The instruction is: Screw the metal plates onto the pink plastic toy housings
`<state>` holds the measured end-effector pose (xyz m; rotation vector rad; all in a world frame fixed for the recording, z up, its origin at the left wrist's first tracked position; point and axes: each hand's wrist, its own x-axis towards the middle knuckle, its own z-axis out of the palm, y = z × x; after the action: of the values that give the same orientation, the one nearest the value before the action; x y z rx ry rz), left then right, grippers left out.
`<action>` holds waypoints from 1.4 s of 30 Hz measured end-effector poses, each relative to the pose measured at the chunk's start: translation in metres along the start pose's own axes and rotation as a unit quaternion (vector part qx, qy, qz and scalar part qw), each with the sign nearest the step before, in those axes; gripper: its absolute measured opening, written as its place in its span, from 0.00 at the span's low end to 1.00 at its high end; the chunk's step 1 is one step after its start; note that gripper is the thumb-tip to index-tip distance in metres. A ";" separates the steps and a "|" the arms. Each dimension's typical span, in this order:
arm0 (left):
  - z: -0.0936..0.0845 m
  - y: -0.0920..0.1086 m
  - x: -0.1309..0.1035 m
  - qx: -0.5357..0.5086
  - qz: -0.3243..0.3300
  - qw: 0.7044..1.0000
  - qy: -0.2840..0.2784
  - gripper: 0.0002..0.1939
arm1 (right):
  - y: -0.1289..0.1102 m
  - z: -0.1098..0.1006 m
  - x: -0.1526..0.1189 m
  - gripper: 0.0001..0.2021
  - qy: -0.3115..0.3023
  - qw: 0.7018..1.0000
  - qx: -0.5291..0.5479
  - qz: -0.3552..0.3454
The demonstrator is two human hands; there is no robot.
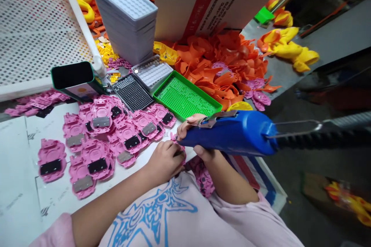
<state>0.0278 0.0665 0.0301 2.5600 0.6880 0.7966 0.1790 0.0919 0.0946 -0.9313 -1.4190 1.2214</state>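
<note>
My right hand is wrapped round a blue electric screwdriver, which lies almost level, its tip end pointing left. Close beside it, my left hand has its fingers curled round a pink plastic casing, only a sliver of which shows. The screwdriver's bit and where it touches are hidden by my hands. To the left, several pink casings with black or grey plates lie in overlapping groups on the white tabletop. More pink parts show below my hands, near my lap.
A green perforated tray, a black grid tray and a small white tray sit beyond the casings. Behind stand stacked white trays, orange parts and a carton. A spring cord runs rightward from the screwdriver.
</note>
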 end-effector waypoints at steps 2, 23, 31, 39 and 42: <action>0.001 0.000 -0.002 -0.003 -0.007 1.000 -0.011 0.07 | 0.001 -0.001 0.002 0.21 -0.030 0.999 0.011 -0.007; -0.047 0.006 0.014 0.169 -0.132 0.975 0.049 0.11 | -0.033 -0.076 0.020 0.09 0.418 0.890 0.072 -0.167; -0.076 -0.019 0.012 0.300 -0.296 0.907 -0.011 0.17 | 0.004 -0.103 0.058 0.14 0.458 0.878 0.068 -0.122; -0.074 -0.020 0.010 0.307 -0.262 0.915 -0.003 0.13 | 0.011 -0.108 0.065 0.15 0.449 0.885 0.070 -0.099; -0.073 -0.022 0.008 0.304 -0.252 0.919 0.005 0.13 | 0.010 -0.108 0.064 0.15 0.442 0.888 0.073 -0.101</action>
<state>-0.0185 0.1035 0.0791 2.6625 1.7362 0.4597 0.2713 0.1771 0.0960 -1.0133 -0.6512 0.5852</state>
